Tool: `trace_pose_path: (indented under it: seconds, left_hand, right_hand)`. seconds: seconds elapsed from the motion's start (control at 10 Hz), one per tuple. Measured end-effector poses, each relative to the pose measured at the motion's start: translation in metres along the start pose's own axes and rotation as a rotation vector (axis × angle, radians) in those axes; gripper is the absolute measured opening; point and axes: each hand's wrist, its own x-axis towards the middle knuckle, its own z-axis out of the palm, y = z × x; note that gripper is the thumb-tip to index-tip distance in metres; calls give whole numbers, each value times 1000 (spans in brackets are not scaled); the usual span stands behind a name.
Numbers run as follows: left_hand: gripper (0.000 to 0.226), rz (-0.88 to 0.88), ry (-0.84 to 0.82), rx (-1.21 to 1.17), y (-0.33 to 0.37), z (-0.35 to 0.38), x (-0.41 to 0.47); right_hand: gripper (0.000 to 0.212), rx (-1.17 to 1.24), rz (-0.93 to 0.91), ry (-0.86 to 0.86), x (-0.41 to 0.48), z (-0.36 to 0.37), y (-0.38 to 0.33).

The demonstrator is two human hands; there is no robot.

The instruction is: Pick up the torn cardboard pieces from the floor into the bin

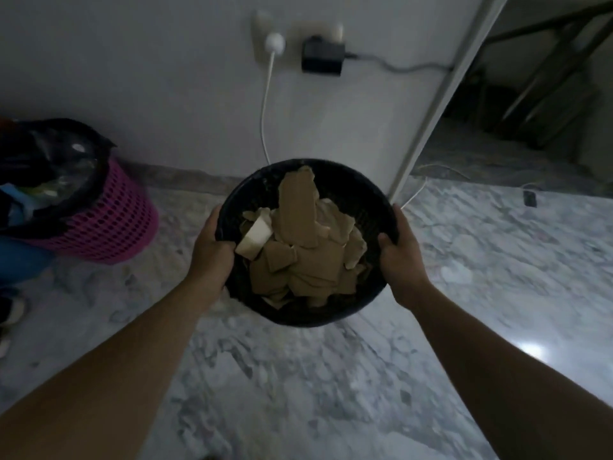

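1. Head view, item: black bin (348, 180), held between your two hands over the marble floor (298, 376).
2. Handling: hold the rim level, so nothing spills.
3. Left hand (212, 250) grips the left rim, right hand (398, 257) the right rim, thumbs hooked inside.
4. Torn cardboard pieces (298, 244) lie heaped inside, between your hands (one tall piece overtops the far rim).

Both forearms bare, stretched forward and converging. The left hand (212, 247) grips the left rim of the black bin (335, 169), thumb over the edge. The right hand (403, 260) grips the right rim, thumb hooked inside, fingers outside.
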Motion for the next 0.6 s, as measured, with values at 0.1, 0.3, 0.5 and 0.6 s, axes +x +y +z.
trace_pose_path:
  seconds: [0.1,0.3,0.5,0.6]
  left_hand:
    - [67,27,-6,-15,-40,29,58]
    - [77,120,-86,84,-94,55,140]
    - [100,-39,-235,95,-68,31,142]
    - [97,-180,-134,116,-41,-11,72]
  right_hand:
    - [66,25,19,81,49,31,54]
    - [67,8,-33,141,105,61,112]
    - [91,-151,198,-29,76,45,71]
    - [86,-187,302,33,9,16,23]
